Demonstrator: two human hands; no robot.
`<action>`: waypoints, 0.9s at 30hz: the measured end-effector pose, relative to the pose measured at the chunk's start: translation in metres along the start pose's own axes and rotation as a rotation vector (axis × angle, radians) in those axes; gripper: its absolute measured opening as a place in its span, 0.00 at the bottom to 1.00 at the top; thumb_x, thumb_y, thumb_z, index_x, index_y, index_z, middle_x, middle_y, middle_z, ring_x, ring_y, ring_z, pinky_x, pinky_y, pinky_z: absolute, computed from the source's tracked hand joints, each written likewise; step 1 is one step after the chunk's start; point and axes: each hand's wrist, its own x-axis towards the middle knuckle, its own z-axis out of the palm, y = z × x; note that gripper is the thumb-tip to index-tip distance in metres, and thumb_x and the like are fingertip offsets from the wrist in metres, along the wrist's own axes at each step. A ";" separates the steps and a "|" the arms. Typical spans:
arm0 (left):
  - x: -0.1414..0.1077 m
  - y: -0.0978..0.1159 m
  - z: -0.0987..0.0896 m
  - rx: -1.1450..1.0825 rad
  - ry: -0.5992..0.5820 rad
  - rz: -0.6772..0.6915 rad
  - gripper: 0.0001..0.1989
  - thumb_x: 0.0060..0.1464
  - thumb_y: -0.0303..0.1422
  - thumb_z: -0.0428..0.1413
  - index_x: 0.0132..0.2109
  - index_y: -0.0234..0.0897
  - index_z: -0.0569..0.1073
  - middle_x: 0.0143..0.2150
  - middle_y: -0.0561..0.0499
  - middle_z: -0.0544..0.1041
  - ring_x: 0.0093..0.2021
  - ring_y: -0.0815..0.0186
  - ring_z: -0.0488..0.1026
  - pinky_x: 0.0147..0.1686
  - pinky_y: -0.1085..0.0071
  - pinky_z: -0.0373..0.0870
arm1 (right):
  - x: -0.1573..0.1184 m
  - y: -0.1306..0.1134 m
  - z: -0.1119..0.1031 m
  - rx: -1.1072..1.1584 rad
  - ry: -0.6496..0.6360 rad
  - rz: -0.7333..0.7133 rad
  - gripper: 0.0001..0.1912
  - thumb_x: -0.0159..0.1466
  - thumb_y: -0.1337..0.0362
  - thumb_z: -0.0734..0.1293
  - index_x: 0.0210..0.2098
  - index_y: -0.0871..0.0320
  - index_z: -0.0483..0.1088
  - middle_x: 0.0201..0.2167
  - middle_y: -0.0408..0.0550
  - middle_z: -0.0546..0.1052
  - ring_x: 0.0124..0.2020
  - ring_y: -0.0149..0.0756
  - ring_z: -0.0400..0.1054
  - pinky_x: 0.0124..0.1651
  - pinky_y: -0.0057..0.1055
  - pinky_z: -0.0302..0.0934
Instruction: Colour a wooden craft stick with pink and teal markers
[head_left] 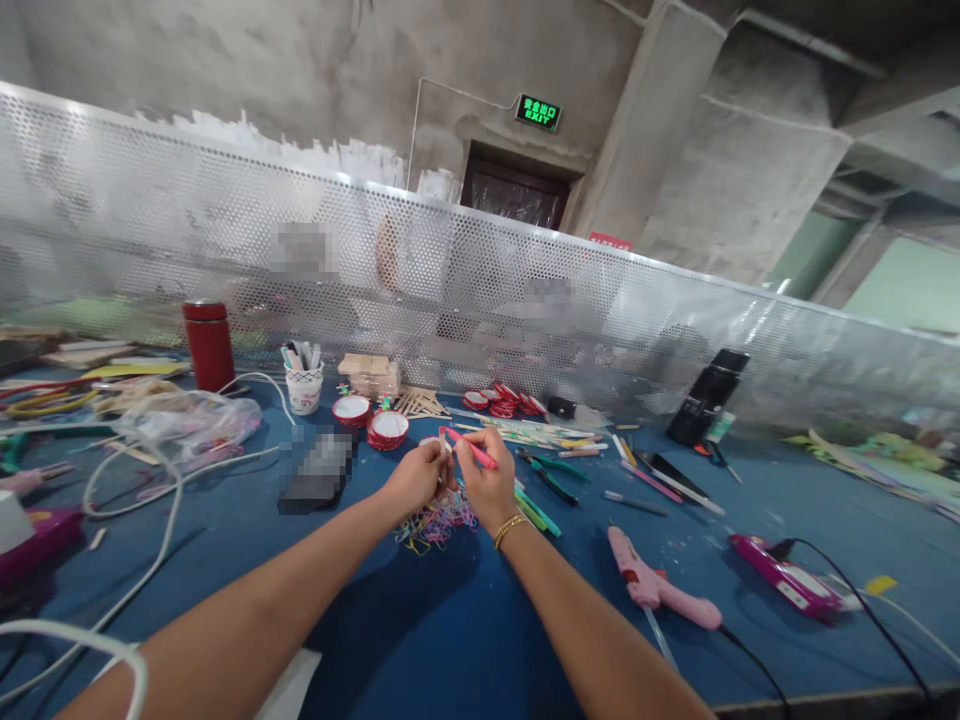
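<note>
My right hand [489, 485] grips a pink-red marker [482, 455], its tip pointing left toward my other hand. My left hand [417, 474] is closed in a pinch just beside that tip. What sits between its fingers is small and partly hidden; I cannot make it out. Under both hands lies a tangled heap of thin colourful bands [435, 527]. Green and teal markers [537, 510] rest to the right of my right wrist. Beyond my hands, small red-rimmed round pieces with white faces [388, 428] stand on the blue table [420, 640].
Pliers [551, 478] and several pens lie right of my hands. A pink glue gun [660, 585] and a purple power strip [787, 580] are further right, with cables. At left are a phone [319, 470], a pen cup [304, 390] and a red flask [208, 347]. A perforated metal screen [450, 270] stands behind.
</note>
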 end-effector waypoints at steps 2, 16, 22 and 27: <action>0.001 0.000 0.000 -0.017 -0.009 -0.003 0.14 0.58 0.44 0.51 0.31 0.38 0.64 0.18 0.54 0.71 0.12 0.73 0.59 0.15 0.76 0.49 | 0.000 -0.001 0.000 0.003 0.000 -0.003 0.08 0.64 0.59 0.63 0.32 0.56 0.68 0.30 0.45 0.74 0.34 0.36 0.67 0.39 0.31 0.60; 0.001 -0.002 0.000 -0.014 -0.025 -0.004 0.13 0.58 0.41 0.51 0.31 0.38 0.64 0.18 0.54 0.71 0.12 0.73 0.59 0.15 0.76 0.50 | 0.000 0.001 0.001 0.011 -0.014 0.007 0.08 0.65 0.58 0.63 0.32 0.56 0.68 0.29 0.44 0.74 0.33 0.36 0.67 0.39 0.31 0.60; -0.001 0.004 0.001 -0.008 0.018 -0.036 0.12 0.58 0.41 0.51 0.31 0.38 0.64 0.18 0.54 0.71 0.12 0.73 0.60 0.15 0.76 0.51 | 0.001 0.000 -0.001 -0.008 0.025 -0.005 0.08 0.65 0.59 0.63 0.32 0.56 0.67 0.29 0.45 0.73 0.33 0.36 0.67 0.39 0.31 0.59; -0.002 0.005 0.002 -0.008 0.011 -0.021 0.13 0.59 0.40 0.49 0.30 0.38 0.63 0.17 0.54 0.70 0.12 0.73 0.60 0.14 0.76 0.50 | 0.000 0.001 0.001 0.007 -0.014 -0.003 0.08 0.64 0.59 0.63 0.32 0.56 0.68 0.30 0.45 0.74 0.34 0.36 0.67 0.39 0.31 0.60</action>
